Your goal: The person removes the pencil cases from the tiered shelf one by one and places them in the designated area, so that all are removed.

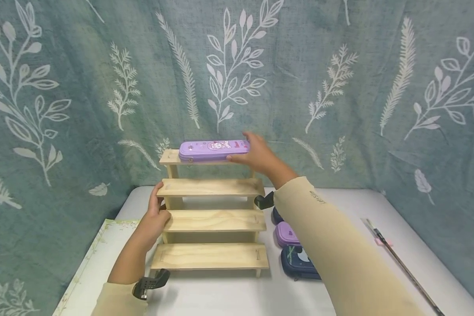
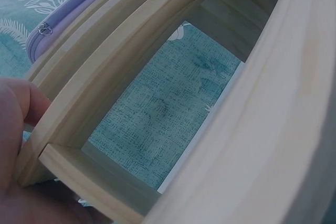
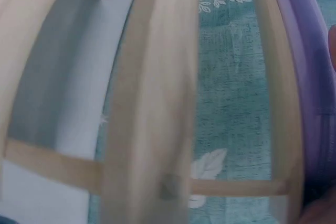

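A purple zippered pencil case (image 1: 205,150) with a cartoon print lies lengthwise on the top step of a wooden tiered rack (image 1: 213,187). My right hand (image 1: 258,153) grips its right end, the thumb at the front and the fingers behind. In the right wrist view, the case (image 3: 310,77) rests along the top board, and only a sliver of the hand shows at the edge. My left hand (image 1: 154,221) holds the rack's left side near the middle steps. The left wrist view shows that hand (image 2: 21,145) around the end of a board.
Right of the rack, partly behind my right sleeve, lie a smaller purple case (image 1: 286,234) and a dark blue case (image 1: 298,263), with another dark one behind. A thin dark rod (image 1: 407,267) lies farther right. A patterned curtain (image 1: 237,87) hangs behind the white table (image 1: 221,298).
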